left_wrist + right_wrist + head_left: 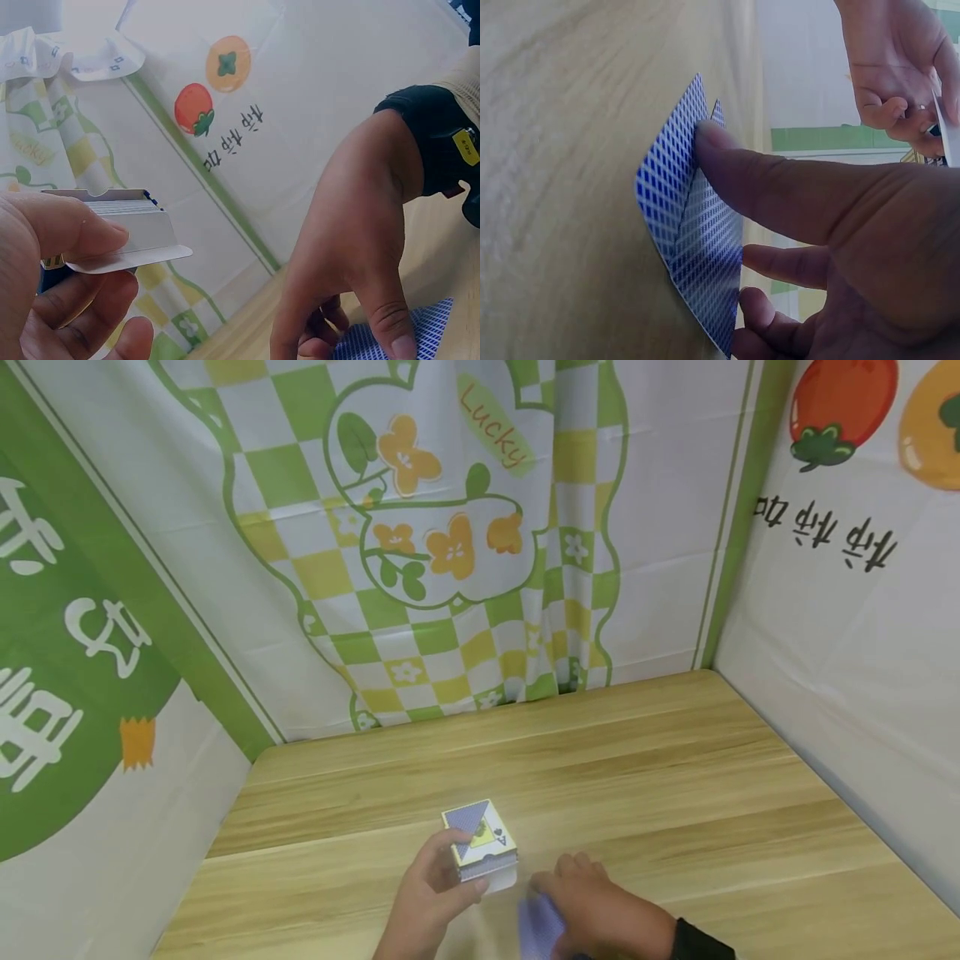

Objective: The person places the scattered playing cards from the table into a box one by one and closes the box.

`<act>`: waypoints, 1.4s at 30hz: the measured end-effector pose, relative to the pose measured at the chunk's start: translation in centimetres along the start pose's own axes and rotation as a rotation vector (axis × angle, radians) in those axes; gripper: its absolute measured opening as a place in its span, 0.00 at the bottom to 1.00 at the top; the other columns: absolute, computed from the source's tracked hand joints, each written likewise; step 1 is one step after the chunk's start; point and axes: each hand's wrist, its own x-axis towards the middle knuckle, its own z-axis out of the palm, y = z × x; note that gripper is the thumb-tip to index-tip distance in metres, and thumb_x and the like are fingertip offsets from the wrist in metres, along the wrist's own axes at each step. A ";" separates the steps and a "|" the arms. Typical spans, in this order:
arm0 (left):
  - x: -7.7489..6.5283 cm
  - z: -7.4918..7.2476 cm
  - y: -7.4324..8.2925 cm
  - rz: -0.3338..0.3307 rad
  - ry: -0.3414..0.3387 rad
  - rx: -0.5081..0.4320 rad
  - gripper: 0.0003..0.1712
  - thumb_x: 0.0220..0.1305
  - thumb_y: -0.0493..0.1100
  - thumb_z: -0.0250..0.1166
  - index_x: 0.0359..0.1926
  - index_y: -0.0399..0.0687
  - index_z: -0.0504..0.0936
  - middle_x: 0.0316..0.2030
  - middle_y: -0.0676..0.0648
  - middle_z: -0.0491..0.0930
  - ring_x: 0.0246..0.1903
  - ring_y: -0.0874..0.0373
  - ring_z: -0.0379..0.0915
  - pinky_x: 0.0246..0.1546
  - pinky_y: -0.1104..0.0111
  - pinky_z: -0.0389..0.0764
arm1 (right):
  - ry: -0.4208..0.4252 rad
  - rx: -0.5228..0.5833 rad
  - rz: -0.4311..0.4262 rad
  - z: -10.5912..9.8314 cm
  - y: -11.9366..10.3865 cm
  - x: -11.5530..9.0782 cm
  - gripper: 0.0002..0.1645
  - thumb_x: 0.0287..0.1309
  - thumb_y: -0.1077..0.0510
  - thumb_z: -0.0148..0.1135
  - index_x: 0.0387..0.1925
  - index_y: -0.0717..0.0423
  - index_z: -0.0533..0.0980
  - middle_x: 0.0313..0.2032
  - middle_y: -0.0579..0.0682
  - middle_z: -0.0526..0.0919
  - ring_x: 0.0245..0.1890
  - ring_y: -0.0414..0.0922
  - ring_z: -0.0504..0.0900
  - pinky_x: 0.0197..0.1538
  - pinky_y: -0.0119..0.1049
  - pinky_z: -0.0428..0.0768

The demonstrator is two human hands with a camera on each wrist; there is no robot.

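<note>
My left hand [429, 893] grips a playing-card box [489, 820] above the table, thumb on one side and fingers on the other. Its printed face shows a blue-patterned back and an ace. In the left wrist view the box's end flap [161, 257] hangs open, and a stack of card edges shows inside. To the right, my right hand [603, 906] pinches blue-backed playing cards [667, 187] close to the tabletop. At least two of these cards are fanned slightly apart, with the thumb lying on their patterned backs. How many there are I cannot tell.
A wood-grain table [637, 777] runs under both hands. Printed cloth hangs behind it: a checkered curtain [435, 635] at the back, a green-and-white panel [75, 610] at left, and a fruit-patterned sheet [847, 635] at right.
</note>
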 end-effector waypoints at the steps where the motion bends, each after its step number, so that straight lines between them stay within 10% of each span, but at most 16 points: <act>1: 0.0 0.0 0.0 -0.001 -0.001 0.002 0.30 0.57 0.31 0.70 0.60 0.39 0.69 0.54 0.35 0.78 0.50 0.44 0.78 0.46 0.60 0.84 | -0.007 0.006 0.005 -0.1 0.0 0.0 0.42 0.29 0.50 0.86 0.52 0.46 0.78 0.34 0.40 0.66 0.38 0.40 0.62 0.43 0.37 0.65; 12: -0.1 0.1 0.1 0.006 -0.008 -0.004 0.30 0.58 0.31 0.69 0.60 0.40 0.69 0.54 0.36 0.78 0.49 0.45 0.79 0.44 0.62 0.83 | 0.016 0.070 0.041 -0.3 0.6 0.3 0.42 0.28 0.52 0.86 0.53 0.50 0.80 0.37 0.43 0.70 0.38 0.42 0.68 0.40 0.36 0.70; 35: 0.0 0.4 -0.2 0.023 0.015 -0.002 0.28 0.56 0.30 0.70 0.57 0.43 0.72 0.52 0.37 0.79 0.47 0.47 0.80 0.41 0.62 0.83 | 0.201 0.277 0.173 -2.6 2.4 -0.1 0.17 0.60 0.61 0.68 0.51 0.53 0.79 0.41 0.51 0.86 0.35 0.43 0.81 0.36 0.42 0.81; 42: 0.0 0.4 -0.3 0.024 0.022 0.006 0.29 0.57 0.30 0.70 0.58 0.42 0.71 0.51 0.37 0.79 0.46 0.47 0.80 0.40 0.63 0.83 | 0.237 0.624 0.211 -4.9 1.5 -0.9 0.16 0.73 0.50 0.56 0.55 0.54 0.76 0.34 0.50 0.81 0.25 0.43 0.78 0.24 0.33 0.79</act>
